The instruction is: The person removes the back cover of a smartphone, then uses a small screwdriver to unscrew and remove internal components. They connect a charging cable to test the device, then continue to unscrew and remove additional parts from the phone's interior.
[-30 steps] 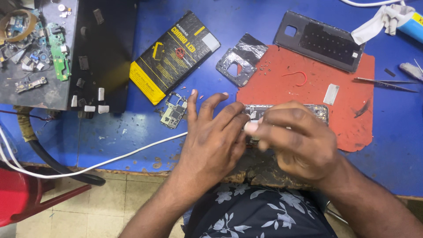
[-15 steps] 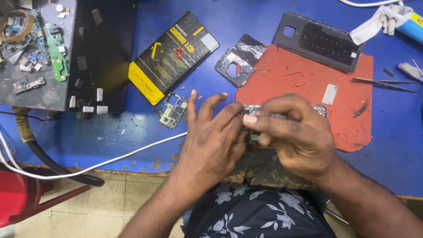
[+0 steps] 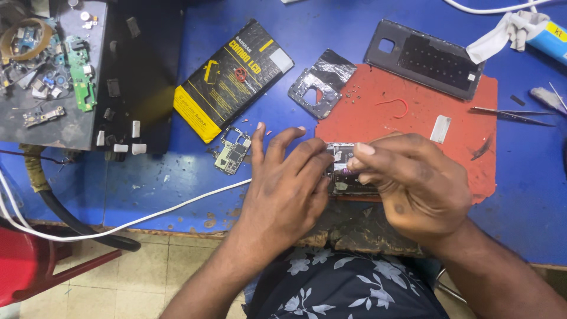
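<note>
Since a moment ago my hands have barely shifted: my left hand [image 3: 283,183] still steadies the opened phone [image 3: 345,171] at frame centre, my right hand [image 3: 413,183] with its grip pinched together over its exposed metal innards. It lies on the red mat [image 3: 407,112], blue tabletop [image 3: 171,171] around, small circuit board [image 3: 232,150] just left.

Over the last second the left hand [image 3: 283,183] has spread its fingers a little wider, and the right hand [image 3: 407,183] seems to have slid slightly left over the opened phone [image 3: 342,171].
</note>
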